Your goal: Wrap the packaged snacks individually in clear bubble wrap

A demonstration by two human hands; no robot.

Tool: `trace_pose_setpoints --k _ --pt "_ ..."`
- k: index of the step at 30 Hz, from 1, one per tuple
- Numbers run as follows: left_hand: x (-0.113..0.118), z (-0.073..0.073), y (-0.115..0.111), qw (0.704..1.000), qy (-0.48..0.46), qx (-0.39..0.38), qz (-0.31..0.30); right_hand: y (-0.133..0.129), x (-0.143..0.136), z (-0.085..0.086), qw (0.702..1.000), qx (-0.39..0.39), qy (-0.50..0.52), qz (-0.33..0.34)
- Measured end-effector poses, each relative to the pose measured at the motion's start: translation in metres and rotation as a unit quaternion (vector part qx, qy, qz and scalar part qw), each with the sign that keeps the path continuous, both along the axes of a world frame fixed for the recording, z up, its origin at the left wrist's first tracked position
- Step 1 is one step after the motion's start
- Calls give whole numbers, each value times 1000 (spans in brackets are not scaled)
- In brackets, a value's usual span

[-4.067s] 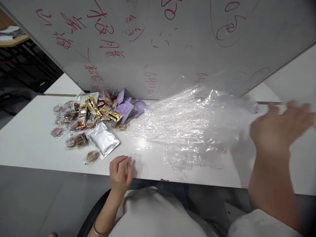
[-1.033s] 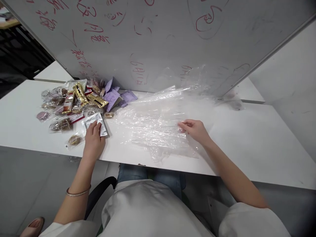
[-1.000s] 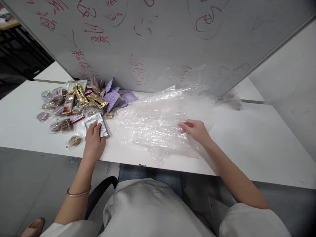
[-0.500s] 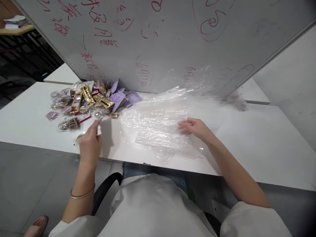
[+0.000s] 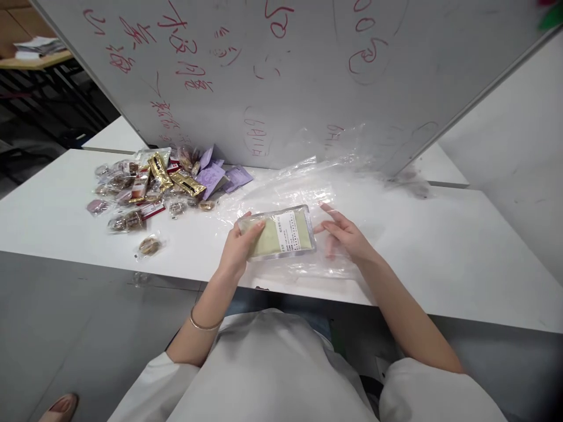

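My left hand grips the left end of a flat foil pouch, its thumb on top. Pale green stuff shows through the pouch's clear face, and a white printed label sits toward its right end. The pouch is held over a large clear plastic bag spread on the white table. Just right of the pouch is my right hand, fingers apart, at the plastic bag; one fingertip comes close to the pouch's edge. Whether the right hand pinches any film cannot be made out.
Wrapped snacks, gold sachets and purple packets are heaped at the left. One wrapped cookie lies near the front edge. A whiteboard with red writing stands behind the table.
My left hand has moved right from beside the snack heap to above the plastic bag. The green pouch is now plainly visible in it. The right hand stays at the bag, fingers more spread.
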State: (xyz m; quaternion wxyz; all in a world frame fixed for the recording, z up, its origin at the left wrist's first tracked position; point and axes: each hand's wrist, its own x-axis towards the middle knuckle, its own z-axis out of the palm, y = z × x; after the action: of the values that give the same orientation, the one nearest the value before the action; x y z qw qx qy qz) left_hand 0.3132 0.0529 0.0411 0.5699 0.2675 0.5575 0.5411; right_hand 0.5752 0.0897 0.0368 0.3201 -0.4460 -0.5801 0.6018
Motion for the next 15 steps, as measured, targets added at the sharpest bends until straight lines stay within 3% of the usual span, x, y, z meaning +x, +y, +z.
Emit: trace_pose_setpoints --k 2,4,7,10,12,15 --pt "-2 -6 1 1000 -21 -5 0 -4 5 1 1000 13 -3 10" --pt "-10 -3 -1 998 -51 -19 -25 -4 6 6 999 38 -19 11" --pt "-26 20 -6 994 -84 -24 -68 -4 1 25 994 95 -39 -27" --pt "-42 51 -6 994 -58 24 -87 -10 -6 48 983 168 0 -76" --pt "-49 62 0 995 -28 48 -85 -14 -7 55 979 181 28 -86" --pt "-52 50 17 994 -2 -9 -110 -13 -3 42 995 88 -5 -54"
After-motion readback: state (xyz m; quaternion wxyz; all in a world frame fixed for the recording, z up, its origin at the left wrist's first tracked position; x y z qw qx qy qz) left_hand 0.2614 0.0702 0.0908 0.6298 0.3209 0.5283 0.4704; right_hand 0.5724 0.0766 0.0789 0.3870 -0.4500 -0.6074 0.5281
